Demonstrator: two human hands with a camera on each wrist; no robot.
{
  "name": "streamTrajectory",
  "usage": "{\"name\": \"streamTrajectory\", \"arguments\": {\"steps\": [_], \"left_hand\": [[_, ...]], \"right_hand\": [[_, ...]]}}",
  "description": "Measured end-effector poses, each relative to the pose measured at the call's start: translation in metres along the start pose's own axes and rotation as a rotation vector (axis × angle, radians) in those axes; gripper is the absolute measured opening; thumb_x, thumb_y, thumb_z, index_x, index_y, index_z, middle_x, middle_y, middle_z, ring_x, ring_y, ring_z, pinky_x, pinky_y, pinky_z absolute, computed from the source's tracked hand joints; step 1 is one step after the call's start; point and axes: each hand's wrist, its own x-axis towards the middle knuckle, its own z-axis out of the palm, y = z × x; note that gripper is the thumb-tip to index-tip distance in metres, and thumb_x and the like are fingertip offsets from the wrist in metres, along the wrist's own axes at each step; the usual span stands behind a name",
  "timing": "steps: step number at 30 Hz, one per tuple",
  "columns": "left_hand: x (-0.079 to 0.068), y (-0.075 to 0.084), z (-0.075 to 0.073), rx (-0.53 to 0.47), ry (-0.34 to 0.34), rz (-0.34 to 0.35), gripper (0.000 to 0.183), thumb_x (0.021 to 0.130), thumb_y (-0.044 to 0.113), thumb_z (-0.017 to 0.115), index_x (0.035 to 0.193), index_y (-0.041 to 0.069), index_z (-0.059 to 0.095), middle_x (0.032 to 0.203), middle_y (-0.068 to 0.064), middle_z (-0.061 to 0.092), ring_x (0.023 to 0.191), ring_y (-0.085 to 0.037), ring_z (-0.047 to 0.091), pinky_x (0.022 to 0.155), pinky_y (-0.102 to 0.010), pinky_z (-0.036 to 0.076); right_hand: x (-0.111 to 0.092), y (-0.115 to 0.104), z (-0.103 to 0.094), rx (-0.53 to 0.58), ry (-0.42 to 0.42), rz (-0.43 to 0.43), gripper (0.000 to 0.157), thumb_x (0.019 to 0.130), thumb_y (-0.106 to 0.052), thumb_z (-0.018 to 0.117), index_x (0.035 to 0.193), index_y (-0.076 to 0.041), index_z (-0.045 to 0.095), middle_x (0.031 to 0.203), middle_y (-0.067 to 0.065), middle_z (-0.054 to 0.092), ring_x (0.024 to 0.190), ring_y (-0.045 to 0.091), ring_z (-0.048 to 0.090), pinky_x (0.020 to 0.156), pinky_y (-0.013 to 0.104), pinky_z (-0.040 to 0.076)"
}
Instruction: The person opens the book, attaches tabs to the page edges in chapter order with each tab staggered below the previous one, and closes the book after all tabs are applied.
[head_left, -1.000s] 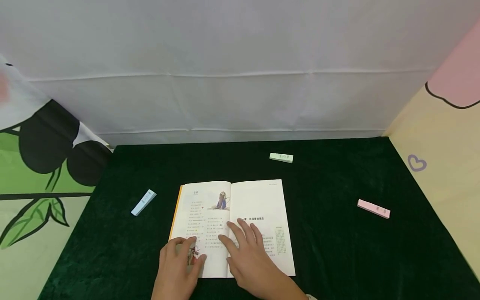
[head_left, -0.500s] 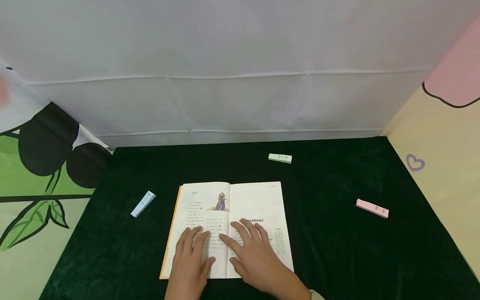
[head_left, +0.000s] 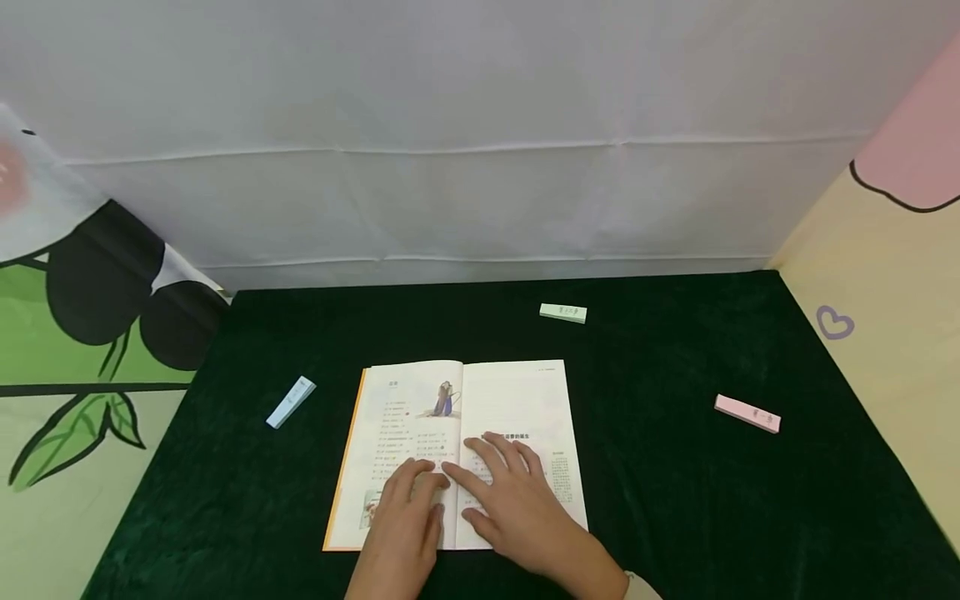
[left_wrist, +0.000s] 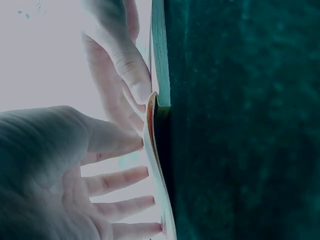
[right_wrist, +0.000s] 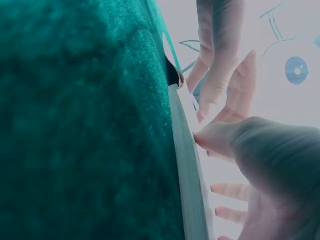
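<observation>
An open book [head_left: 517, 396] lies flat on the green cloth, with printed text and small pictures on its pages. My left hand [head_left: 405, 517] is over the lower part of the left page, fingers spread and fingertips at the paper near the centre fold. On the right page rests my right hand [head_left: 521, 508], its fingers spread and slightly bent, its thumb close to the fold. In the left wrist view the fingertips of the left hand [left_wrist: 75, 170] meet the page. The right wrist view shows the right hand [right_wrist: 270, 165] with its thumb at the book's edge.
A pale blue strip [head_left: 291, 402] of paper lies left of the book. Behind it is a pale green strip [head_left: 563, 313], and to the right a pink strip [head_left: 747, 413]. The dark green cloth [head_left: 645, 358] ends at a white curtain [head_left: 480, 200].
My left hand has moved right, from the left page's outer lower corner toward the centre fold, uncovering that corner. The right hand has stayed nearly in place on the right page.
</observation>
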Motion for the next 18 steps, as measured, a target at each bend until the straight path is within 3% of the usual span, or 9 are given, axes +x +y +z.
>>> {"name": "streamTrajectory", "arguments": {"steps": [4,8,11,18], "left_hand": [[0.003,0.004,-0.002,0.054,-0.062,0.001,0.035,0.095,0.027,0.077,0.128,0.019,0.068,0.142,-0.014,0.054,0.136,-0.042,0.048,0.112,-0.063,0.046],[0.004,0.007,0.000,0.173,-0.102,0.039,0.058,0.091,0.043,0.079,0.145,0.031,0.061,0.143,-0.021,0.049,0.131,-0.046,0.046,0.108,-0.065,0.046],[0.003,0.008,0.002,0.222,-0.088,0.050,0.062,0.089,0.045,0.080,0.147,0.036,0.059,0.143,-0.023,0.047,0.131,-0.047,0.045,0.110,-0.065,0.045],[0.002,0.013,0.003,0.228,-0.036,0.059,0.063,0.083,0.041,0.087,0.141,0.033,0.064,0.138,-0.021,0.049,0.128,-0.046,0.046,0.109,-0.064,0.046]], "right_hand": [[-0.002,0.002,-0.003,0.016,0.010,0.015,0.056,0.099,-0.047,0.069,0.152,-0.035,0.053,0.164,0.000,0.044,0.152,0.030,0.036,0.118,0.060,0.038],[-0.007,0.007,-0.006,0.028,0.023,0.050,0.057,0.097,-0.049,0.070,0.148,-0.028,0.057,0.164,0.002,0.045,0.152,0.032,0.036,0.119,0.060,0.038],[-0.011,0.013,-0.009,0.010,0.031,0.079,0.058,0.097,-0.050,0.071,0.148,-0.026,0.058,0.163,0.004,0.045,0.151,0.033,0.037,0.118,0.061,0.039],[-0.026,0.034,-0.018,-0.014,0.089,0.172,0.058,0.092,-0.044,0.078,0.144,-0.024,0.062,0.159,0.007,0.050,0.144,0.037,0.045,0.111,0.063,0.043]]}}
